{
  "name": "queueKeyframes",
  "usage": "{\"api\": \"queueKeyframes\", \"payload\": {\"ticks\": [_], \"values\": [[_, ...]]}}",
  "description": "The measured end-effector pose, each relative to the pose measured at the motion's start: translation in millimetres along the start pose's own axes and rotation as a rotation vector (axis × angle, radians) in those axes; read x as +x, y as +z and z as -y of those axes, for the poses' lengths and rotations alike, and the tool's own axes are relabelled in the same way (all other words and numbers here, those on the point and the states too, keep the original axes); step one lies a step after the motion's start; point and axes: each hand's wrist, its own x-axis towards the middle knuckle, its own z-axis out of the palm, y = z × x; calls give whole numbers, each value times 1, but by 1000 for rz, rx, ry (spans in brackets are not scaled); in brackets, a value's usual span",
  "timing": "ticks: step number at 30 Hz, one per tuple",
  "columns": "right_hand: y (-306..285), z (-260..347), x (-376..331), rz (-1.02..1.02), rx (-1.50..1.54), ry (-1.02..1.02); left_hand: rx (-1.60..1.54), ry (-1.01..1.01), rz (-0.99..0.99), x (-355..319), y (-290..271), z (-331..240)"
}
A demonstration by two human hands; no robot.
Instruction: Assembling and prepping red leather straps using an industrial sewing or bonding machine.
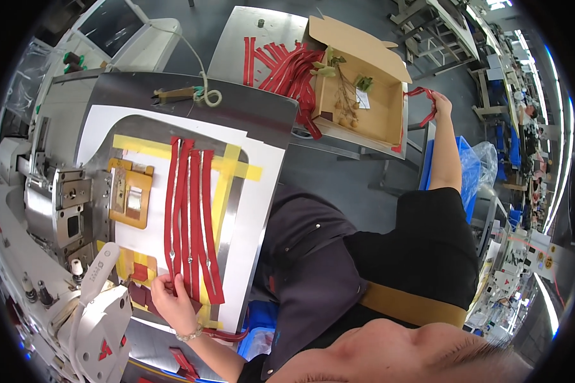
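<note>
Zippers side by side on near tabletop, running near to far. Sewing machine left; clamp frame between. Paper sheet to zippers' right. Left hand at near end of leftmost zipper. Hand tool near far edge. Farther right, metal tabletop: zipper pile left, cardboard box right. Dried plant, paper slip in box. Right hand right of box, zipper strip in it. Plastic bin nearer, beside right forearm.
</note>
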Motion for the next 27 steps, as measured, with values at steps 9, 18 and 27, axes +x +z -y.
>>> {"api": "queueKeyframes", "payload": {"ticks": [9, 18, 27], "values": [[-32, -140, 11, 115, -172, 208, 53, 25, 20, 9, -1, 5], [-11, -159, 23, -131, -295, 158, -48, -26, 52, 7, -4, 7], [192, 99, -133, 251, -153, -748, -319, -76, 12, -13, -17, 11]]}}
